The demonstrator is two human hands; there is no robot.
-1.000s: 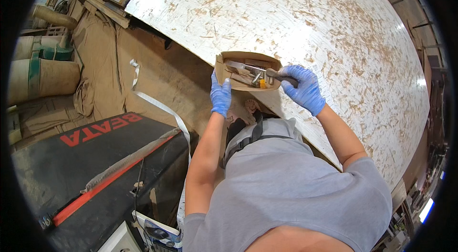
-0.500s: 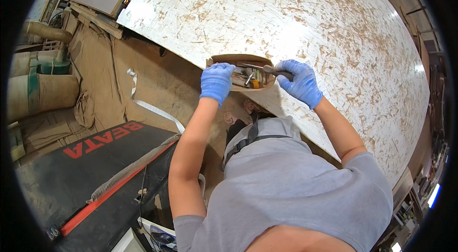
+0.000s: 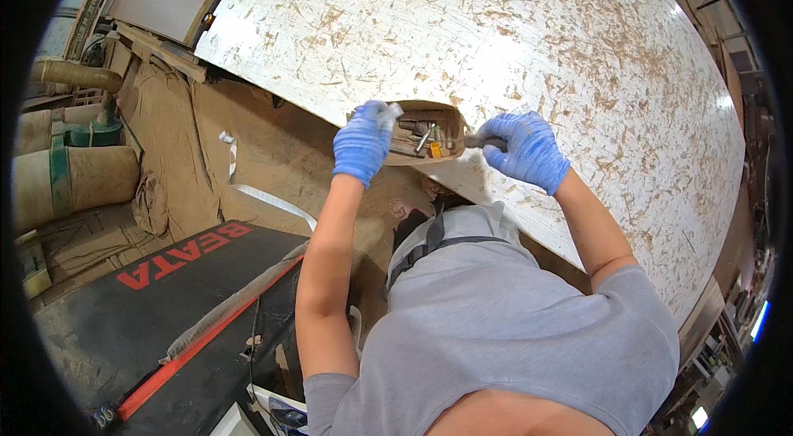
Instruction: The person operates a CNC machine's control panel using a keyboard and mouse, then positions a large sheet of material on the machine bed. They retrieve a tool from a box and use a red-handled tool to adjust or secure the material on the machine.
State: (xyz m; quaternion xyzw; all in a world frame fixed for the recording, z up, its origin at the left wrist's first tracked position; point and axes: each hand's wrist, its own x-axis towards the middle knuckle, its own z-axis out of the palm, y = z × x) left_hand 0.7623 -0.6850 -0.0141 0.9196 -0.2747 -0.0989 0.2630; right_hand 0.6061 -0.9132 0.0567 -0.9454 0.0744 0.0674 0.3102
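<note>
Both my hands wear blue gloves. My left hand (image 3: 362, 144) is closed at the left end of a brown open box (image 3: 453, 120), its fingers round a small whitish piece (image 3: 390, 112), blurred, whose kind I cannot make out. My right hand (image 3: 525, 152), just right of the box, grips a dark-handled tool (image 3: 491, 141) whose front end points left toward the box. Its tip is too blurred to tell the kind. Inside the box lie a shiny metal piece (image 3: 424, 141), a yellow piece (image 3: 435, 150) and several other small items. The box sits at the white table's near edge.
The large white tabletop (image 3: 578, 64) is strewn with brown shavings. A black padded cover (image 3: 173, 312) with a red strip stands at lower left. A white strap (image 3: 268, 199) hangs over the dusty floor. Large ducts (image 3: 83, 180) run along the far left.
My left hand has lifted slightly with the whitish piece now showing in its fingers. My right hand has moved a little right and down, drawing the tool back from over the box.
</note>
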